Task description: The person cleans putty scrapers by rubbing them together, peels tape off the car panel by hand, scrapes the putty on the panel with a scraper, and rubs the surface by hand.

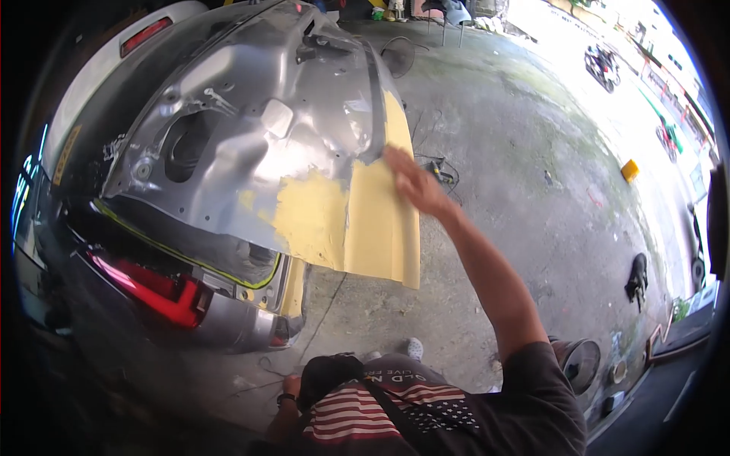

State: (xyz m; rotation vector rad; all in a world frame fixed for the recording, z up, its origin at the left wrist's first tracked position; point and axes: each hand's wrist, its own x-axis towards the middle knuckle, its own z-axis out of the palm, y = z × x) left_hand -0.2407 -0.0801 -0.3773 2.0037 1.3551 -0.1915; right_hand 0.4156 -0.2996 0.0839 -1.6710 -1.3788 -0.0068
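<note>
A bare grey metal car panel (251, 152) lies raised beside a dark car, with yellow filler (312, 216) over its near right corner and a folded yellow edge strip (380, 228). My right hand (417, 182) reaches to the panel's right edge, fingers stretched flat against the upper part of the strip, with no tool visible under them. Low in the view, my left hand (291, 384), with a dark band at the wrist, is beside a black item (328, 376) in front of my body. Its fingers are mostly hidden, and whether it holds anything is unclear.
A red tail light (171, 296) sits at the lower left. A round fan-like object (399, 57) stands beyond the panel, with cables (441, 171) on the floor. To the right are a yellow object (630, 170), a black dog (637, 281) and a drum (579, 361). Motorcycles (602, 67) are outside.
</note>
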